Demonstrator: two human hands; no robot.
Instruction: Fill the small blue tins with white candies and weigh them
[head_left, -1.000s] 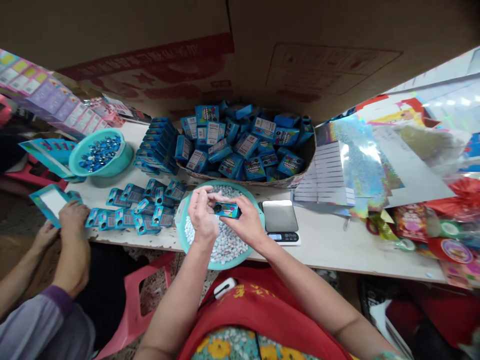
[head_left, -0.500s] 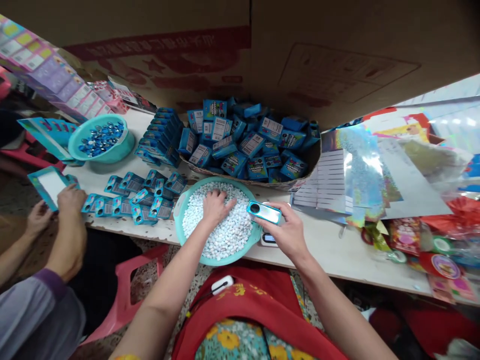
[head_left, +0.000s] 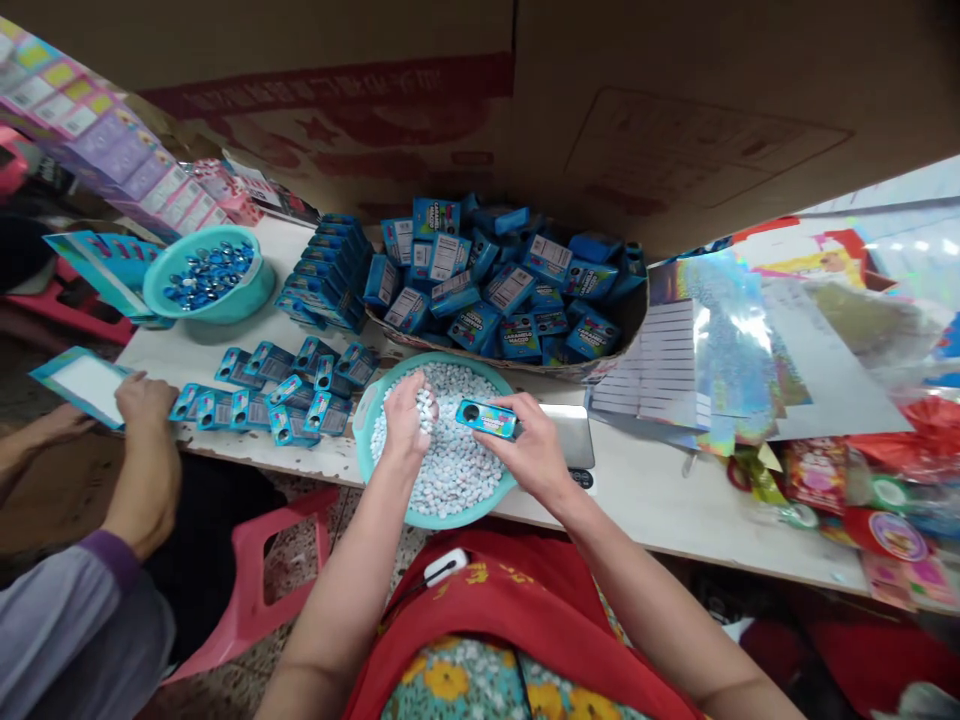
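Here's the small blue box, up above the right part of the turquoise basin, and my right hand has it pinched between thumb and fingers. Over on the left side of that basin, my left hand is cupped around a clutch of pale candies, with plenty more filling the bowl underneath. Just right of it sits the scale, partly behind my right hand. Behind the basin, a carton brims with blue boxes; to the left, more small boxes lie grouped near a co-worker's hand at a blue-edged sheet.
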